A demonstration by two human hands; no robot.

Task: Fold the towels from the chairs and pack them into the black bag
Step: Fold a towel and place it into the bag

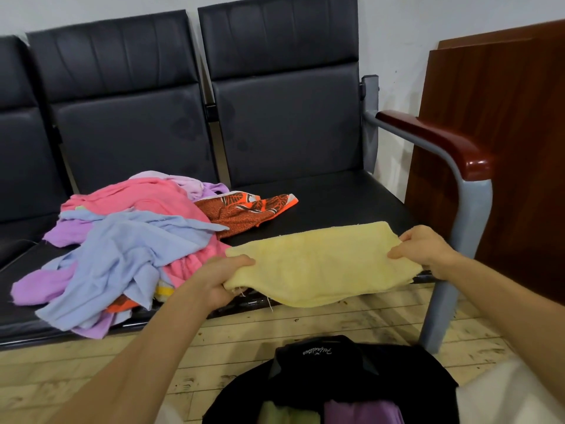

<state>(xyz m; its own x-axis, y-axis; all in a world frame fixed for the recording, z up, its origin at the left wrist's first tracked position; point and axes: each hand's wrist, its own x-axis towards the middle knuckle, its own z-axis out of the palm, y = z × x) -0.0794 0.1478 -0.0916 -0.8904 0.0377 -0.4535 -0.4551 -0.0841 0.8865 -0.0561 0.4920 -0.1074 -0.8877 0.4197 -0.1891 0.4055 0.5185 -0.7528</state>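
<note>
The yellow towel [321,267] is stretched flat between both hands, over the front edge of the right-hand chair seat [351,203]. The left grip [220,280] has its fingers curled round the towel's left end, thumb on top, and the right grip [425,249] pinches the right end between thumb and fingers. On the next seat to the left lies a loose pile of towels [128,240] (pink, pale blue and purple, all unfolded), with an orange patterned towel [244,209] spilling from it onto the right-hand seat. The black bag [336,371] stands open on the wooden floor [91,362], just in front of the chairs and below the hands. Inside it show a purple towel [363,413] and a pale green towel [278,413].
</note>
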